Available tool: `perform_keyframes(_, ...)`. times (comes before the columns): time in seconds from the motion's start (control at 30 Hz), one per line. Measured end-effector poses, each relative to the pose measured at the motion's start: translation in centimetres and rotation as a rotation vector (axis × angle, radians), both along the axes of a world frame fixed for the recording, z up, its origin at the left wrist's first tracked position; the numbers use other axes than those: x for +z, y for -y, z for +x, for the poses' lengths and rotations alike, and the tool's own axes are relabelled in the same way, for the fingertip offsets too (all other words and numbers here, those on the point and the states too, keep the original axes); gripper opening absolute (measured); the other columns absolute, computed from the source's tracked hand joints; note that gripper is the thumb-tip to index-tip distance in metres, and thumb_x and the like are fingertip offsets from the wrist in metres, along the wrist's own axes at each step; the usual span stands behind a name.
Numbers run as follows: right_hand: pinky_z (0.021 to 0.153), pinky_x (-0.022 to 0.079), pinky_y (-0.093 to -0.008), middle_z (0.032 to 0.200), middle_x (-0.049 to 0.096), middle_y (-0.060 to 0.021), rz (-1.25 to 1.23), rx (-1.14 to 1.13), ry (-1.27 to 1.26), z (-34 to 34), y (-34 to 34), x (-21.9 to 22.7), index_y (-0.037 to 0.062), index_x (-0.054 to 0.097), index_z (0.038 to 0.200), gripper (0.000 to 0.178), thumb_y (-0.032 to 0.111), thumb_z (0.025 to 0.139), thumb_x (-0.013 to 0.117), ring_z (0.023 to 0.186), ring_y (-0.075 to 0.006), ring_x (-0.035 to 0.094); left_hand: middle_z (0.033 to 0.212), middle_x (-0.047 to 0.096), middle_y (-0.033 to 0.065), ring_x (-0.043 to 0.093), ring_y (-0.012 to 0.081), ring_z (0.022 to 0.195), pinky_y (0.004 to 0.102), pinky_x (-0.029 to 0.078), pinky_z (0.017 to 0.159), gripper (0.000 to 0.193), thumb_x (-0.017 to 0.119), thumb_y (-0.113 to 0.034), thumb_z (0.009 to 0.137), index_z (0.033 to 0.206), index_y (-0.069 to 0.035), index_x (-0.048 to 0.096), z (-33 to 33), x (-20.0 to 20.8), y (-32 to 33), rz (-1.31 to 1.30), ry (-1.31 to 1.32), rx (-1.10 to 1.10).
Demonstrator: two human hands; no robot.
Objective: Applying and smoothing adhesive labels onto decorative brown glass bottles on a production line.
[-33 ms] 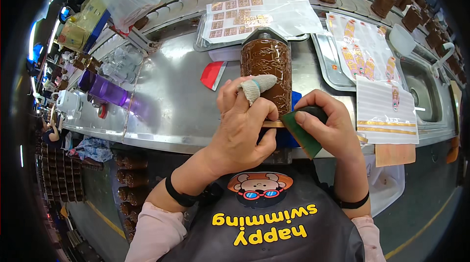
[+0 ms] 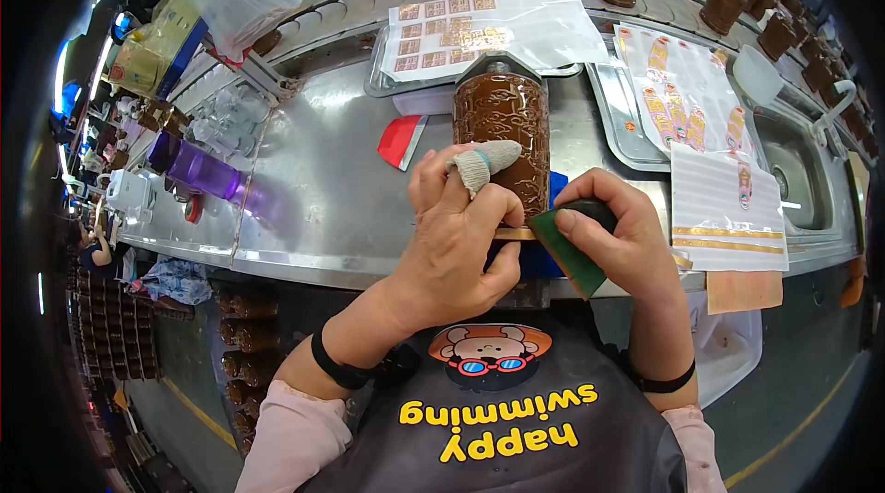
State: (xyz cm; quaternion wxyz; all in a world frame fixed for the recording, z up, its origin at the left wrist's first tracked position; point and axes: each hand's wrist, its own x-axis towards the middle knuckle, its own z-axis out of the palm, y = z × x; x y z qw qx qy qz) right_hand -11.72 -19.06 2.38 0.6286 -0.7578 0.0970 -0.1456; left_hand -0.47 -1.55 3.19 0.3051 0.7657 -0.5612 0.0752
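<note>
Head view shows me the brown jar (image 2: 502, 115) lying between the two hands, at the front edge of the metal bench (image 2: 323, 152), with its long axis pointing away from the body. The left hand (image 2: 452, 253) is half curled over its near left side: a knitted finger cover (image 2: 486, 164) rests on the wall, and the forefinger and thumb are close around one end of a narrow gold strip (image 2: 516, 234). I cannot tell if they pinch this strip firmly. The right hand (image 2: 631, 230) is closed on a green scraper (image 2: 570, 253), thumb pressed on its flat face, with the edge just beside the strip.

I judge the jar to be rigid and rather heavy, perhaps glazed ceramic or thick glass. Its coating shines as if wet, so I would expect it to be slippery, and a hard knock could chip it. I would take hold around the wide body with a full palm, where the raised, vein-like lines may give some friction. The strip seems thin and flexible, easy to crease, so only the fingertips should touch it. The scraper looks like a flat, slightly springy plate.

To the right, a white sheet (image 2: 710, 198) carries similar gold bands; it is smooth and papery, beside the hard, polished rim of a metal tray (image 2: 608, 129).
</note>
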Motion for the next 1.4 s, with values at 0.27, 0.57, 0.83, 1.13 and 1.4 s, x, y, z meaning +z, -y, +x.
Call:
perform_keyframes(0.27,0.064,0.047,-0.0243,0.077,0.062,-0.005,-0.032,0.003,0.011,0.1,0.0,0.2,-0.0019,0.062,0.091,0.016,0.01,0.08,0.066,0.07,-0.0083,0.056,0.13,0.048,0.0221,0.037,0.043,0.122,0.0479,0.025,0.104,0.026,0.064,-0.006,0.065,0.089,-0.008,0.054,-0.2,0.2,-0.1,0.004,0.019,0.001)
perform_keyframes(0.57,0.065,0.047,-0.0239,0.079,0.063,-0.0053,-0.013,0.021,0.004,0.3,0.1,0.1,-0.0019,0.062,0.091,0.017,0.01,0.08,0.066,0.072,-0.0083,0.056,0.127,0.049,0.0223,0.037,0.043,0.122,0.0482,0.025,0.104,0.025,0.064,-0.007,0.065,0.089,-0.008,0.056,-0.3,0.2,-0.2,-0.004,0.05,0.003)
perform_keyframes(0.83,0.061,0.047,-0.0253,0.075,0.062,-0.0045,0.003,-0.019,0.022,-0.5,-0.2,-0.6,-0.0016,0.062,0.091,0.017,0.011,0.081,0.066,0.067,-0.0083,0.055,0.124,0.051,0.02,0.039,0.0404,0.122,0.0534,0.023,0.105,0.022,0.067,-0.01,0.065,0.085,-0.009,0.057,-0.6,0.5,-0.5,-0.023,0.138,0.041)
perform_keyframes(1.13,0.06,0.046,-0.0239,0.074,0.061,-0.0034,0.111,-0.023,0.024,-1.0,-0.6,-1.4,-0.001,0.061,0.092,0.016,0.011,0.083,0.066,0.067,-0.0067,0.054,0.114,0.058,0.017,0.04,0.0355,0.123,0.0565,0.014,0.108,0.016,0.068,-0.019,0.066,0.073,-0.01,0.058,-1.3,1.7,0.3,0.019,0.411,0.091)
perform_keyframes(1.4,0.06,0.046,-0.0244,0.073,0.061,-0.0039,0.101,-0.023,0.064,-1.2,-0.6,-1.7,-0.0006,0.061,0.092,0.015,0.011,0.082,0.066,0.067,-0.0074,0.054,0.111,0.061,0.0151,0.042,0.0337,0.121,0.0561,0.014,0.109,0.012,0.066,-0.016,0.069,0.074,-0.008,0.059,-1.7,2.1,0.4,0.079,0.453,0.121)
